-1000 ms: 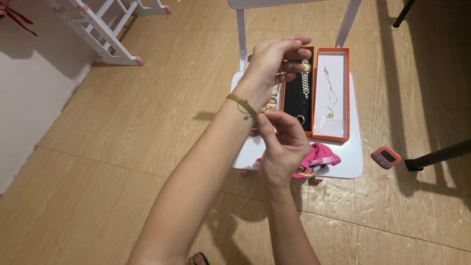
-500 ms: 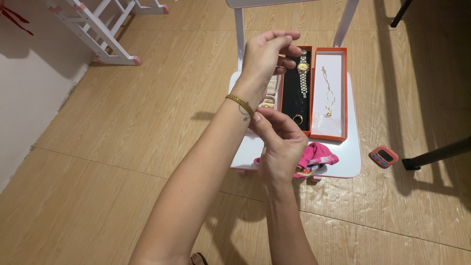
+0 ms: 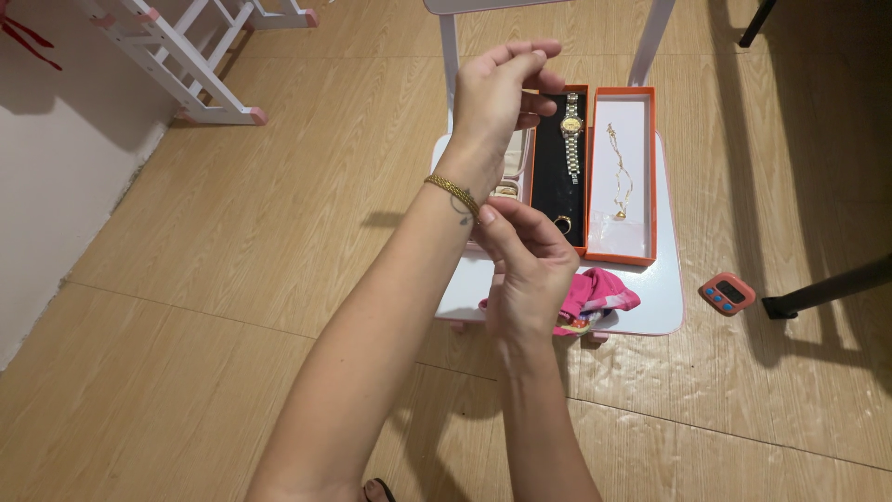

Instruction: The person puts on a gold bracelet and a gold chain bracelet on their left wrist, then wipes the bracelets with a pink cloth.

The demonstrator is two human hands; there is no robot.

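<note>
Over glossy wood flooring, right hand [image 3: 525,270] fingers pinch the braided gold bracelet [image 3: 452,194] on the loosely curled left hand [image 3: 497,93].

A floor [image 3: 232,232] of light wood-look planks was seen, with a glossy sheen towards the right. A pale wall [image 3: 56,167] ran along the left edge. A white frame with pink feet [image 3: 200,65] was stood at the upper left. A white chair [image 3: 664,297] was placed at the centre, and dark furniture legs [image 3: 822,296] cast long shadows on the right.
</note>
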